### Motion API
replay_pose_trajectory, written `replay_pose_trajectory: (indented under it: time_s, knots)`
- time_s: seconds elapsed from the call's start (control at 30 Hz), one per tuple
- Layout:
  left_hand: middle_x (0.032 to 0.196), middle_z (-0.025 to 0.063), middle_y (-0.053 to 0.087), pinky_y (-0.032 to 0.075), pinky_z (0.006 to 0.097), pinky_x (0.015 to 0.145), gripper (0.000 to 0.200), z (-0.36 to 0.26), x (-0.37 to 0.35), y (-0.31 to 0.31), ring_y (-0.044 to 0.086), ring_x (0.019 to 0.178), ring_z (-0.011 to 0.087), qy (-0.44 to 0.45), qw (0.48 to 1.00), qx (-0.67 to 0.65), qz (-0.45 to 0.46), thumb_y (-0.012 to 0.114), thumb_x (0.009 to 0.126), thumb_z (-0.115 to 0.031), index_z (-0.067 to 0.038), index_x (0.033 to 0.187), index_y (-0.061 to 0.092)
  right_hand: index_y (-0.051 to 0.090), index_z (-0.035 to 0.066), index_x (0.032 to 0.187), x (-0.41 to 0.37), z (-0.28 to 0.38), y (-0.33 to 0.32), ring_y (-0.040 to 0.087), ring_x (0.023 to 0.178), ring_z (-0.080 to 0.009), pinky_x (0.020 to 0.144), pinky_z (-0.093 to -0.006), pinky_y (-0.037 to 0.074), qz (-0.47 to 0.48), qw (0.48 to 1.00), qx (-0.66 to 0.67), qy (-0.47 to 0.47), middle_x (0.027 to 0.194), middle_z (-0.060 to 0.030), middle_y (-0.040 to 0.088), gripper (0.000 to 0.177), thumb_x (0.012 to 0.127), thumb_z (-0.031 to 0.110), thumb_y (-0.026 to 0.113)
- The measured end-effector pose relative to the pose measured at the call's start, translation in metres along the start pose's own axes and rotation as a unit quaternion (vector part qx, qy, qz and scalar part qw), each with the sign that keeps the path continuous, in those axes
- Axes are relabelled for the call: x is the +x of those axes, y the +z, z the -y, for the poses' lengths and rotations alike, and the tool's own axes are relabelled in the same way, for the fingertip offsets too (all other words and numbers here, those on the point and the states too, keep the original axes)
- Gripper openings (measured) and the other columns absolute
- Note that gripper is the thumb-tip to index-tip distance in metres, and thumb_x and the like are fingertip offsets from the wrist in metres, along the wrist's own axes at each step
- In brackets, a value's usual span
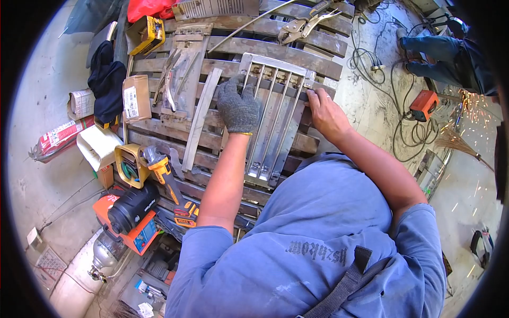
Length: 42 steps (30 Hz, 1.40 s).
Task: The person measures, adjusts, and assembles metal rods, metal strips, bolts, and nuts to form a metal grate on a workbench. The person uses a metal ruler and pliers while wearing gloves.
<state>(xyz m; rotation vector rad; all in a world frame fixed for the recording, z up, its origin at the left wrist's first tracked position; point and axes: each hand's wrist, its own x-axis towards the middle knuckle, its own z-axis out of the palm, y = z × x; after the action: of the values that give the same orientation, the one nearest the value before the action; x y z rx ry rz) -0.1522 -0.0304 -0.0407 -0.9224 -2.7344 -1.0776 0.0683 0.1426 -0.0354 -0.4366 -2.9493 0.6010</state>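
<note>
A metal frame [290, 123] with several long parallel rods lies on the slatted workbench in front of me. Across its upper part runs a dark flat metal bar [283, 88]. My left hand [237, 108], in a grey knitted glove, is closed at the bar's left end, over the frame's left side. At the opposite end, my bare right hand [327, 117] has its bent fingers against the bar, just beyond the frame's right edge. The palms are hidden from above. A loose flat metal strip [202, 119] lies left of my gloved hand.
Locking pliers [303, 29] lie beyond the frame on the slatted bench [222, 42]. A second metal frame [185, 69] is at the left. A yellow angle grinder [168, 177] sits by my left arm. Sparks fly at right near another person's legs [432, 57] and floor cables [395, 98].
</note>
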Motion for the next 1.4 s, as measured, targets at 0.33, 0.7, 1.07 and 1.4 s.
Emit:
replay_pose_trajectory:
  time_s: [0.33,0.7,1.07,1.4]
  knots:
    - [0.110,0.0181,0.077,0.055,0.0483,0.096,0.032,0.002,0.000,0.001,0.072,0.104,0.0375,-0.008,1.000,-0.006,0.010,0.083,0.090,-0.009,-0.002,0.121,0.077,0.055,-0.005,0.147,-0.003,-0.004,-0.008,0.071,0.115,-0.0380,0.096,-0.0445,0.062,0.035,0.995,0.078,0.042,0.129,-0.0223,0.058,0.046,0.102,0.004,0.061]
    - [0.113,0.0167,0.076,0.057,0.0451,0.096,0.033,0.000,0.000,-0.003,0.073,0.105,0.0333,-0.050,0.998,-0.006,0.045,0.082,0.092,-0.009,-0.003,0.124,0.077,0.055,-0.004,0.146,-0.006,-0.008,0.000,0.071,0.113,-0.0386,0.095,-0.0439,0.061,0.004,0.995,0.092,0.025,0.130,-0.0225,0.058,0.046,0.101,0.004,0.061]
    - [0.106,0.0155,0.074,0.053,0.0494,0.097,0.031,-0.010,-0.003,-0.004,0.068,0.104,0.0371,-0.030,0.999,0.040,0.015,0.079,0.087,-0.008,-0.003,0.118,0.076,0.055,-0.003,0.145,-0.004,-0.009,0.005,0.071,0.113,-0.0396,0.094,-0.0464,0.061,0.001,0.993,0.108,0.039,0.131,-0.0222,0.059,0.044,0.102,0.004,0.060]
    - [0.111,0.0193,0.073,0.052,0.0531,0.099,0.027,-0.011,0.001,-0.007,0.067,0.109,0.0407,-0.057,0.998,0.000,0.034,0.079,0.089,-0.013,-0.003,0.113,0.075,0.059,0.007,0.141,-0.004,-0.015,0.010,0.072,0.102,-0.0454,0.082,-0.0510,0.062,-0.048,0.991,0.117,0.038,0.125,-0.0214,0.065,0.039,0.104,0.009,0.071]
